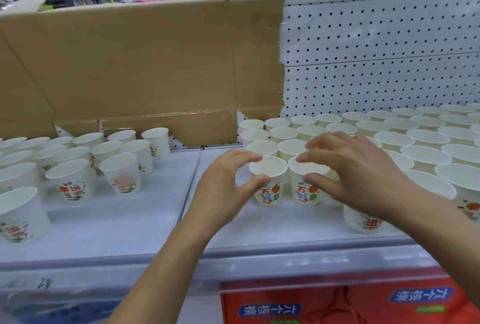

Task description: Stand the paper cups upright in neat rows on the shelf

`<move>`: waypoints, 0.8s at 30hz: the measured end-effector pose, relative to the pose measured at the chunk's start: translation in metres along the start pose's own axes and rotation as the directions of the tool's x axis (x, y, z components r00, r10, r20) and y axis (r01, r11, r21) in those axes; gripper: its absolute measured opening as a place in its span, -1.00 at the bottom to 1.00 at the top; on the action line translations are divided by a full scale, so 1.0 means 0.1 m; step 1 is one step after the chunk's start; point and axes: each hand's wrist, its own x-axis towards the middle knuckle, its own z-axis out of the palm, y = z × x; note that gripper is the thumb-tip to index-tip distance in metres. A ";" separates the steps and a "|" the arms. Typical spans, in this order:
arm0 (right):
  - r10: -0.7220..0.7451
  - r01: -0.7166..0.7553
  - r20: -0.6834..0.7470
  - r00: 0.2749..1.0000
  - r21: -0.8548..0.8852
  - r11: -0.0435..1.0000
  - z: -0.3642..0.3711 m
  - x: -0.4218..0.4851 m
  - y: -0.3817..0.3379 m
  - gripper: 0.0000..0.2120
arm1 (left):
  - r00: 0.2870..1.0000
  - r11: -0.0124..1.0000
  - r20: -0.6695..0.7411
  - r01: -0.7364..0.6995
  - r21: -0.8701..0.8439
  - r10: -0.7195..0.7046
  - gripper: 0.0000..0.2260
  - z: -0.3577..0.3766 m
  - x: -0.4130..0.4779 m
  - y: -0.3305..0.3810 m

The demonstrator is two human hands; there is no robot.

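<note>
Two hands (left (228, 180), right (361, 175)) seemingly pinch row-end cups (267, 193) beside open shelf (145, 214).

The right hand (363, 178) partly hides a cup (361, 221); the shelf-edge label (44, 283) is blurred.

White paper cups (426, 153), orange-and-green print, stand upright on the shelf (272, 222); packed rows right; looser cluster (70, 180) left; the rows' leftmost front cup (268, 193) just beside its neighbour (304, 193).

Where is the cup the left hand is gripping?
Head view, centre: the left hand grips the corner cup at the front-left of the right-side block, beside the neighbouring cup the right hand holds.
</note>
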 end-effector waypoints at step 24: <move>-0.208 0.217 -0.105 0.973 0.091 0.972 1.31 1.76 -2.56 -0.91 | 0.958 0.421 -0.144 0.242 0.874 -0.250 -0.85 -2.17 -0.35 -1.74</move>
